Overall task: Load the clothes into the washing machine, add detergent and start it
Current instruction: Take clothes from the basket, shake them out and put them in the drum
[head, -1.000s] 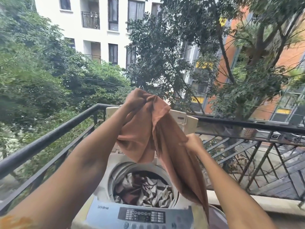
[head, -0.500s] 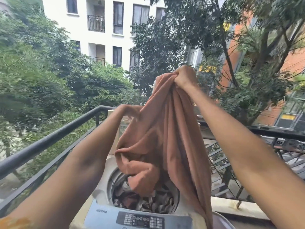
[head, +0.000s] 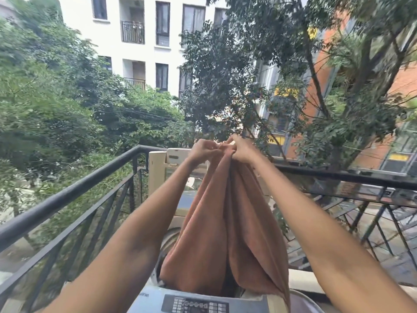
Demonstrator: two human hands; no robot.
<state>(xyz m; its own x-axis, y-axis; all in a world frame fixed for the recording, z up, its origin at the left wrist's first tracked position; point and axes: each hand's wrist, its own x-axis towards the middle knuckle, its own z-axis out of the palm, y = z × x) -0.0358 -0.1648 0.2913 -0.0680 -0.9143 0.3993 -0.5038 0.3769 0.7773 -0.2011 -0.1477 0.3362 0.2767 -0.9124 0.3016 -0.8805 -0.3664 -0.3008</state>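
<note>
Rust-brown cloth [head: 225, 227] hangs in long folds over the open mouth of the washing machine [head: 180, 300], its lower end sagging at the opening and hiding whatever is inside. In the head view, the only one here, both hands meet at the top edge of the cloth: the left hand [head: 201, 148] and the right hand [head: 242, 150] each pinch the gathered fabric between curled fingers, almost touching one another, arms stretched forward above the machine. The raised lid [head: 174, 158] stands behind them, close to the black railing [head: 74, 190] of the balcony.

One corner of the cloth trails down past the right side of the control panel [head: 196, 305], outside the opening. If the hands let go now, that corner would likely drape over the rim and could catch under the lid. Detergent is nowhere in view.
</note>
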